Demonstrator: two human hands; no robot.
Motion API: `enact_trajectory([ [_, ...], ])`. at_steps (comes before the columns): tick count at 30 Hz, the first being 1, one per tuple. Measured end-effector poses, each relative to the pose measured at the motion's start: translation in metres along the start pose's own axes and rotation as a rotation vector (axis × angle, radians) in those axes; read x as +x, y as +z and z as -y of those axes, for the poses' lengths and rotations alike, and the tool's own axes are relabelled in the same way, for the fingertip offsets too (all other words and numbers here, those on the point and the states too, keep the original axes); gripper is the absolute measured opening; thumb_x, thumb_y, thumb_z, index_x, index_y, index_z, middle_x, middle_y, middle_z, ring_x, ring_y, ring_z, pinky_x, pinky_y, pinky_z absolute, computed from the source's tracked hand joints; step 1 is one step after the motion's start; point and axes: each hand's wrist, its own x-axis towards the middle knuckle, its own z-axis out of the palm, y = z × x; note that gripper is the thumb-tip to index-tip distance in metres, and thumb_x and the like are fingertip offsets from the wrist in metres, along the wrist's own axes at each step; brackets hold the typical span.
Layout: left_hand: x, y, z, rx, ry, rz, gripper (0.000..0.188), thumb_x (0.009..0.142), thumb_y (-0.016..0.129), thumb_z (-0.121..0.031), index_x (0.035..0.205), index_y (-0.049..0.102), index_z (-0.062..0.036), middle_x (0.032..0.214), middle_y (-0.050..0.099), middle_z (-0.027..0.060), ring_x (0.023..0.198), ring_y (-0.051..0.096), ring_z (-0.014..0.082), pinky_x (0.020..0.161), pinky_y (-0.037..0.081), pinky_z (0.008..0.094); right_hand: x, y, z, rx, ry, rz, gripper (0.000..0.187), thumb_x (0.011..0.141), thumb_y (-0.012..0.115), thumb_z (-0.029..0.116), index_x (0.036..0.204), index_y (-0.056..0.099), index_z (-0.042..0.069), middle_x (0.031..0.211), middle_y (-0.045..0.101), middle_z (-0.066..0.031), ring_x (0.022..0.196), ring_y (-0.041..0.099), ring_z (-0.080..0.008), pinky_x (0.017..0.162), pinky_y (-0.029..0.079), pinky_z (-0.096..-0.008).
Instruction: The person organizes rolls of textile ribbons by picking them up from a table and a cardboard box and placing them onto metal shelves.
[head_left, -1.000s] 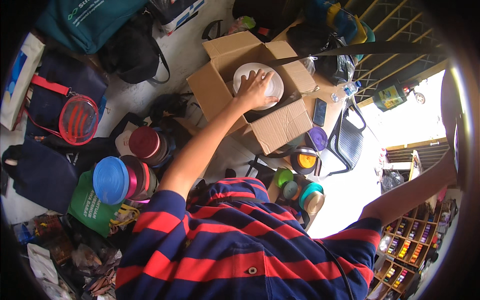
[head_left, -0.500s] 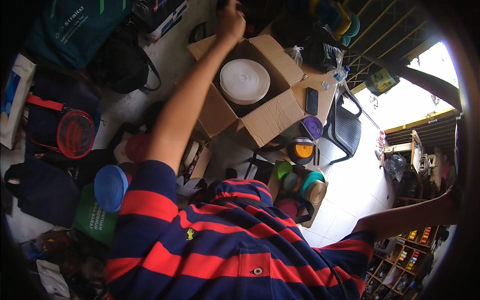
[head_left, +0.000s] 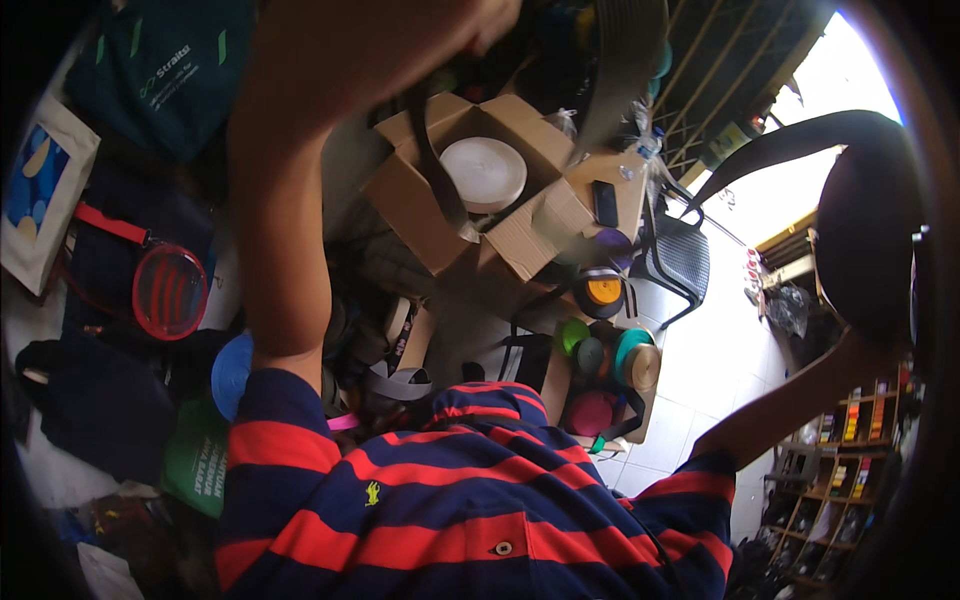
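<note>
Dark webbing roll (head_left: 866, 245) is standing upright at the far right of view; its strap (head_left: 800, 135) is arching away leftward. Left hand (head_left: 490, 25) is showing blurred at the upper edge, right hand (head_left: 876, 348) mostly hidden at the roll's lower side; can't tell whether either is gripping. Judging by the curve, the band is looking soft, bendy and light by the length; the wound roll is likely weighing more, hardly fragile. Best hold: band by both edges, roll cupped at its rim. White roll (head_left: 482, 175) is lying inside an open carton (head_left: 405, 215). Teal bag (head_left: 200, 110) and green bag (head_left: 190, 460) are carrying pale lettering.
</note>
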Motion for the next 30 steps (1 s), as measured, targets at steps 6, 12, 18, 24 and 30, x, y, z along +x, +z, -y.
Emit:
enact_trajectory([
  [6,-0.046,0.057,-0.028,-0.238,0.117,0.462,0.064,0.069,0.070,-0.021,0.123,0.048,0.0029,0.105,0.057,0.0106,0.082,0.057,0.0159,0.067,0.044,0.0303,-0.080,-0.007,0.105,0.288,-0.076,0.128,0.073,0.067,0.082,0.008,0.131,0.047,0.003,0.119,0.058,-0.0131,0.112,0.055,-0.0231,0.096,0.045,-0.0354],
  [12,-0.081,0.072,-0.065,-0.392,0.291,0.440,0.082,0.060,0.080,-0.025,0.128,0.045,0.0054,0.113,0.053,0.0096,0.095,0.052,0.0125,0.074,0.040,0.0241,-0.158,-0.043,0.183,0.239,-0.031,0.339,0.076,0.059,0.086,0.008,0.125,0.049,0.003,0.112,0.059,-0.0093,0.106,0.057,-0.0200,0.091,0.048,-0.0331],
  [18,-0.101,0.148,-0.117,-0.211,0.138,0.194,0.066,0.068,0.083,-0.022,0.123,0.050,-0.0049,0.111,0.060,0.0067,0.100,0.057,0.0142,0.083,0.045,0.0288,-0.196,-0.102,0.231,0.099,0.000,0.394,0.073,0.056,0.087,0.010,0.120,0.051,0.005,0.104,0.059,-0.0072,0.098,0.059,-0.0180,0.083,0.050,-0.0313],
  [24,-0.117,0.227,-0.175,-0.596,0.077,-0.161,0.054,0.081,0.077,-0.020,0.123,0.048,-0.0029,0.105,0.062,0.0068,0.096,0.059,0.0127,0.082,0.049,0.0261,-0.218,-0.168,0.252,0.320,-0.013,0.043,0.069,0.067,0.079,0.008,0.126,0.044,0.003,0.113,0.057,-0.0087,0.104,0.056,-0.0179,0.093,0.043,-0.0316],
  [30,-0.112,0.275,-0.242,-0.489,0.076,-0.089,0.043,0.080,0.075,-0.016,0.117,0.057,-0.0050,0.102,0.063,0.0046,0.093,0.059,0.0118,0.082,0.048,0.0257,-0.239,-0.257,0.272,0.284,0.224,0.168,0.065,0.070,0.079,0.008,0.126,0.045,0.004,0.112,0.058,-0.0071,0.105,0.055,-0.0171,0.096,0.042,-0.0324],
])
